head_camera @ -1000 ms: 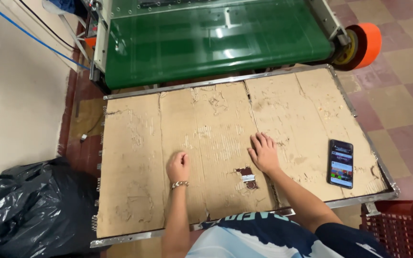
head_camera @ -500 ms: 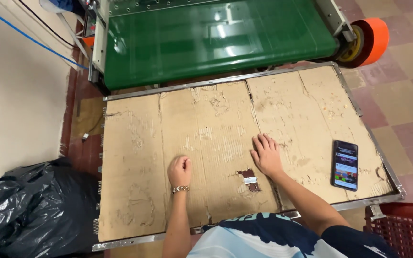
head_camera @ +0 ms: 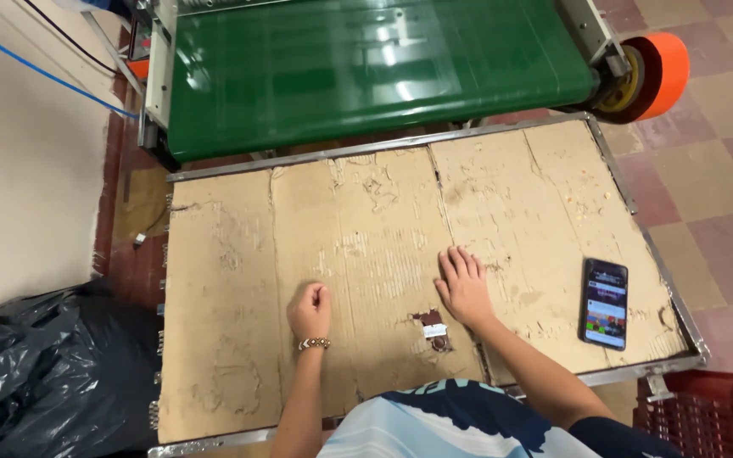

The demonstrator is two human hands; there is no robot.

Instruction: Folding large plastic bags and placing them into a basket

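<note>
Left hand [head_camera: 310,307] is resting as a closed fist, right hand [head_camera: 463,287] is lying flat with fingers spread, on worn, peeling cardboard [head_camera: 239,280] beside a glossy rectangular phone [head_camera: 605,303].

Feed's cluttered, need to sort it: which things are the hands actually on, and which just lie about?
In hand: cardboard under the left hand, a fist, and the right hand, flat.

Lying about: phone, black bag, green belt, red crate.
</note>
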